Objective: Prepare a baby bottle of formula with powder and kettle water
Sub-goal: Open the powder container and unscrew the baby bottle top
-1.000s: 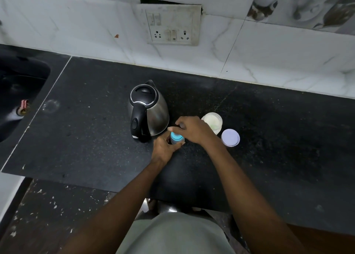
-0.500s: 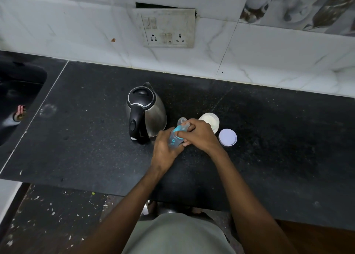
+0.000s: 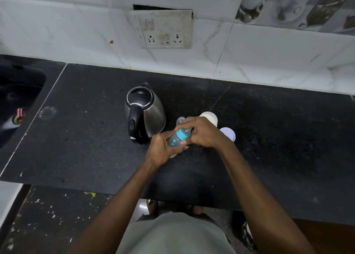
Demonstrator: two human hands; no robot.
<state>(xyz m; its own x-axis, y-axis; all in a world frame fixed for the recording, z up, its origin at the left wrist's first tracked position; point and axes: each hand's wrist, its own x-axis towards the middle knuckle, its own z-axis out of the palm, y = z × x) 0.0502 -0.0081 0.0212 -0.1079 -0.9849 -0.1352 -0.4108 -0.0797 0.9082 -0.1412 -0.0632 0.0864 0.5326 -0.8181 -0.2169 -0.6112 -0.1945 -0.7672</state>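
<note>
A small clear baby bottle [image 3: 175, 141] with a teal collar [image 3: 182, 134] and a clear cap is lifted off the black counter [image 3: 269, 138] and tilted, top pointing up and away. My left hand [image 3: 163, 150] grips its body from below. My right hand [image 3: 199, 131] curls its fingers round the teal collar and cap. A steel kettle [image 3: 145, 112] with a black lid and handle stands just left of the hands. Behind my right hand sits an open white powder jar [image 3: 209, 117], partly hidden, with its pale lid [image 3: 229, 134] lying flat beside it.
A dark sink [image 3: 17, 104] with a tap part lies at the far left. A socket panel [image 3: 163, 30] is set in the white tiled wall behind. The counter's front edge runs close to my body, with speckled floor below.
The bottle stood on the counter under both hands a second ago. It is now raised and tilted, held further toward me, with my right hand on its collar.
</note>
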